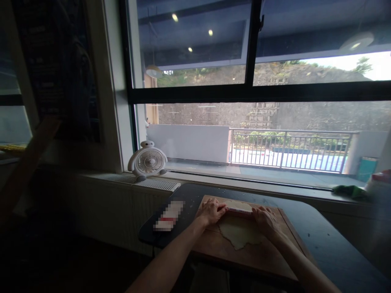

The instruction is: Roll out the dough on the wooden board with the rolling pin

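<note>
A thin, uneven sheet of dough (240, 232) lies on a wooden board (210, 246), with a ragged near edge. Across it rests a rolling pin (240, 211), pale and reddish along its visible middle. My left hand (213, 211) is closed over the pin's left end, and my right hand (267, 219) grips the right end. Both hands hide the pin's ends. Some dough shows beyond the pin, toward the window.
The board sits on a dark table (317, 228). A blurred-out packet (169, 215) lies at its left. A white fan (149, 160) stands on the sill by the window. A dark green cloth (350, 192) lies at right. Another person's arm (33, 150) reaches in at far left.
</note>
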The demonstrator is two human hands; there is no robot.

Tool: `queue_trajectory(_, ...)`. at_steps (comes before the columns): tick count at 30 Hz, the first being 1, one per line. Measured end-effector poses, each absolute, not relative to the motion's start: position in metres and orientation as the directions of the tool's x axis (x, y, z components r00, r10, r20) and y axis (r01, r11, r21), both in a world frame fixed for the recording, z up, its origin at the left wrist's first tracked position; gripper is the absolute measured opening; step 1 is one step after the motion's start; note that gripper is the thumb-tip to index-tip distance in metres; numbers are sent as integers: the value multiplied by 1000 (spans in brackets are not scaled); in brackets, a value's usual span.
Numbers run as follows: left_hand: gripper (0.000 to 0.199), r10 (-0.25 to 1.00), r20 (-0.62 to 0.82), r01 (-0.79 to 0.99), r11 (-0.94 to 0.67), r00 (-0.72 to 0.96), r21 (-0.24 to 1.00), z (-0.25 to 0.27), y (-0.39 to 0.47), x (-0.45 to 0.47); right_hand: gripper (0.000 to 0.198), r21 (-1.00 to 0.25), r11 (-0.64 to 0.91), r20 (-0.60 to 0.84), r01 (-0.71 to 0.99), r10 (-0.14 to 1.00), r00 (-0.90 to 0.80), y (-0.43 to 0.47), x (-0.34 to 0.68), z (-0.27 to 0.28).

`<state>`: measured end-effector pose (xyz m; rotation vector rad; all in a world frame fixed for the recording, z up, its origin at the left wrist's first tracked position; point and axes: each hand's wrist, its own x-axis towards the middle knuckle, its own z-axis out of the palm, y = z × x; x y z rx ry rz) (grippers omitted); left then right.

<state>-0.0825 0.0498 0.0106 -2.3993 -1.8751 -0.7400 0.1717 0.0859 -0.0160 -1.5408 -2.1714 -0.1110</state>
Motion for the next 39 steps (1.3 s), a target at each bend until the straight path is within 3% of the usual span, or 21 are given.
queue_trajectory(7,39,889,386,893,-364,248,263,6,34,-92,39,-156,455,476,877,812,-337,54,177,-22)
queue_trajectory(19,45,954,277,930,-201,115,306,25,67,-74,50,-185,256,322,949,928,-188,104,164,-11)
queue_trajectory(26,40,930,321,916,-275,178,291,17,44,-83,46,-146,339,449,929,860,-243,78,167,-16)
queue_trajectory(34,38,902,375,917,-319,216,239,7,32,-87,45,14,369,498,929,803,-327,55,175,-31)
queue_trajectory(39,43,951,258,929,-244,172,278,19,50,-85,46,-76,346,418,935,863,-285,77,173,-22)
